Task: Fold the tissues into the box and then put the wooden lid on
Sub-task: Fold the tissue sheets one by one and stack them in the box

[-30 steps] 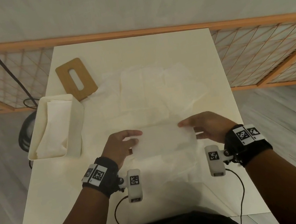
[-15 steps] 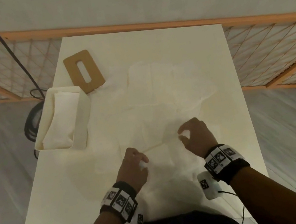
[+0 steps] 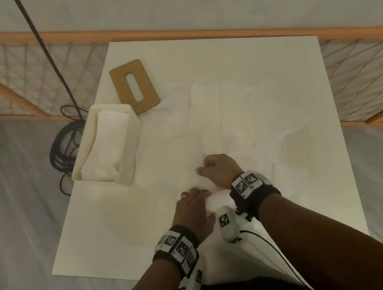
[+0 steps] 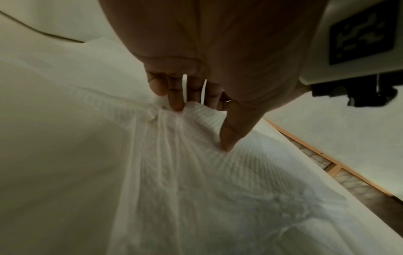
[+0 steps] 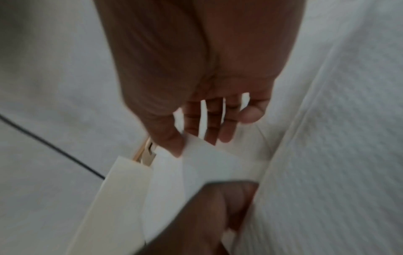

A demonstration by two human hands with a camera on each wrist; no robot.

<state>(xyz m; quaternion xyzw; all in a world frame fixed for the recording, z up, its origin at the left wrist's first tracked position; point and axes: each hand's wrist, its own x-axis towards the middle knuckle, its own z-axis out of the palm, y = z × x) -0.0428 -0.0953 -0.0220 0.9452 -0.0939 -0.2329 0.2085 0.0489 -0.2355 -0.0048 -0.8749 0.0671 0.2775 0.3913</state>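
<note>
A thin tissue is pinched at both ends; tearing is the main risk.

The tissue (image 4: 196,155) is gathered between the fingers (image 4: 176,101) and thumb of the left hand (image 3: 192,213), and its folded edge is nipped by the right hand (image 3: 219,170); if the ends are pulled apart, the sheet could be torn or the fold lost. The box (image 3: 132,144) is seen left of the fingers on the worktop (image 3: 275,81), the wooden lid (image 3: 134,86) beyond it, so sheets spread nearby could be dragged along.
</note>
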